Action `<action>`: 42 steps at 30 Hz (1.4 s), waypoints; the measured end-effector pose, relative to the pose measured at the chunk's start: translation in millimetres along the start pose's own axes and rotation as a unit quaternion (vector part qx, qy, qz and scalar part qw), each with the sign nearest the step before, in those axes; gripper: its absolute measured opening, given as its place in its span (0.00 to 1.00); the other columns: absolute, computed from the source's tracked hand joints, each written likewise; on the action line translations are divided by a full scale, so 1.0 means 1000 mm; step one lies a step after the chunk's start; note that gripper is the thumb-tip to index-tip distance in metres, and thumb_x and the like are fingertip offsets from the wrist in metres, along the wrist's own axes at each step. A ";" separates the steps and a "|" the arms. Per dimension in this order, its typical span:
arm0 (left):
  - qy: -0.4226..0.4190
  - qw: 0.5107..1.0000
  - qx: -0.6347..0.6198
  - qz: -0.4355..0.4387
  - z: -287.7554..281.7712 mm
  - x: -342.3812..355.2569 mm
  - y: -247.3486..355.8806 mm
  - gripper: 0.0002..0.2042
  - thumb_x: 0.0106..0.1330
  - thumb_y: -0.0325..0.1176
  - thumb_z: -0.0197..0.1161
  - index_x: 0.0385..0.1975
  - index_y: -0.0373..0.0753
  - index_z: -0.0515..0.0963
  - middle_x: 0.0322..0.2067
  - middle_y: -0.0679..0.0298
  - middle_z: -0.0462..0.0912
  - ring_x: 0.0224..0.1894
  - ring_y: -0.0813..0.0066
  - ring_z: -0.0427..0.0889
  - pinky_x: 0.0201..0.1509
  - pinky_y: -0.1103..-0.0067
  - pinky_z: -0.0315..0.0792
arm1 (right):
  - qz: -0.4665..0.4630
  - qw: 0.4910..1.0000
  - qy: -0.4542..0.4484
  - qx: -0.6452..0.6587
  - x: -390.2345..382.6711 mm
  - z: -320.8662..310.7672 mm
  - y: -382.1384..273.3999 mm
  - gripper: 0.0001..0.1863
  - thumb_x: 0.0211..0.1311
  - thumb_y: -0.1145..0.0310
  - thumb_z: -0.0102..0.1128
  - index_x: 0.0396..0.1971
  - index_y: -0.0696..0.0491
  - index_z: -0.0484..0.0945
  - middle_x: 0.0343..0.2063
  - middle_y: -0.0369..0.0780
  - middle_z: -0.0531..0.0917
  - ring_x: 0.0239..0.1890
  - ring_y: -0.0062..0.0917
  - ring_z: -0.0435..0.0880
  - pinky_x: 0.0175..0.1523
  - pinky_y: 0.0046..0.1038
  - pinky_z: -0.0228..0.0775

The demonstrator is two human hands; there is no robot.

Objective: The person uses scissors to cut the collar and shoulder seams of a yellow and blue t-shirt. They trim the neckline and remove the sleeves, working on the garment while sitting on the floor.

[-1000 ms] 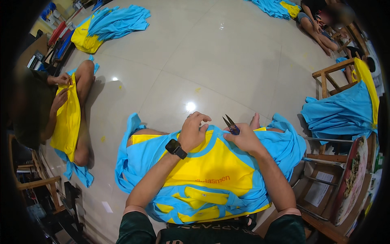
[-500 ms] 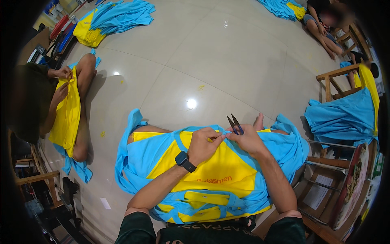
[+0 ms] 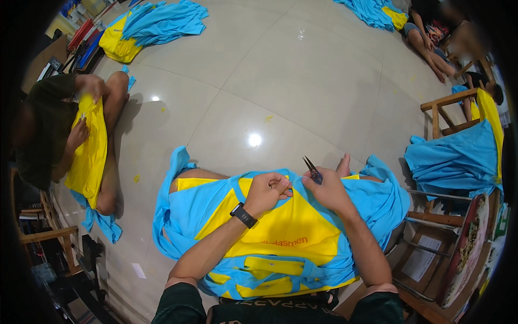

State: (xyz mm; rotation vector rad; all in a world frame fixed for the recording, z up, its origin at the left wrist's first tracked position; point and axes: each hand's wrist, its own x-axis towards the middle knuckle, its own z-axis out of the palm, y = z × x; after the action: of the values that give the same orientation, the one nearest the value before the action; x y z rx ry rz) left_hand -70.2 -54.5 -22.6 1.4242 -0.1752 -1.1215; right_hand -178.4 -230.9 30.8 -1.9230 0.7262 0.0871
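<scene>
A blue and yellow shirt [image 3: 310, 218] lies spread over my lap and legs, with orange lettering on its yellow panel. My left hand [image 3: 268, 190], a dark watch on its wrist, is closed over the shirt's blue neckline, fingertips pinched together; whatever sits between them is too small to make out. Just to its right, my right hand [image 3: 329, 190] grips a pair of thread snips [image 3: 315, 175], their dark, narrowly parted blades pointing away from me. A gap separates the two hands.
At left a seated person works on a yellow garment [image 3: 87, 154]. Shirt piles [image 3: 162, 24] lie on the tiled floor farther off. A blue shirt hangs over a wooden stool [image 3: 450, 100] at right, near a round-seated metal chair [image 3: 464, 248]. Yellow scraps dot the floor.
My hands have drawn apart from where they met at the neckline. The left moved slightly left; the snips turned in my right hand, their blades now closer together.
</scene>
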 end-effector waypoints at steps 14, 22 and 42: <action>0.021 0.997 0.047 0.060 -0.001 0.000 -0.002 0.10 0.75 0.30 0.64 0.43 0.26 0.81 0.37 0.56 0.88 0.37 0.69 0.91 0.40 0.79 0.86 | -0.139 0.971 -0.016 -0.195 -0.018 -0.016 -0.022 0.18 0.57 0.62 0.72 0.42 0.59 0.88 0.26 0.50 0.85 0.32 0.46 0.86 0.50 0.40 0.75; 0.046 0.990 0.101 0.088 -0.001 -0.002 -0.004 0.10 0.73 0.30 0.65 0.39 0.26 0.82 0.32 0.57 0.88 0.36 0.71 0.91 0.39 0.80 0.83 | -0.120 0.975 -0.023 -0.184 -0.015 -0.004 -0.014 0.15 0.59 0.62 0.72 0.40 0.58 0.90 0.23 0.46 0.86 0.32 0.41 0.87 0.71 0.58 0.26; 0.153 0.932 0.238 0.226 -0.011 0.006 0.015 0.10 0.65 0.36 0.70 0.35 0.33 0.86 0.33 0.54 0.90 0.33 0.60 0.88 0.41 0.70 0.79 | -0.087 0.980 -0.026 -0.179 -0.014 -0.005 -0.016 0.16 0.59 0.60 0.71 0.37 0.58 0.90 0.18 0.46 0.83 0.30 0.44 0.85 0.65 0.46 0.55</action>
State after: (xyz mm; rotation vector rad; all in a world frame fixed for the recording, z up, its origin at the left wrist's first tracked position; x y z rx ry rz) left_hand -51.7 -54.3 -15.6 1.8473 -0.5513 -0.4789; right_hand -182.5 -224.6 51.2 -2.3116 0.5300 0.1687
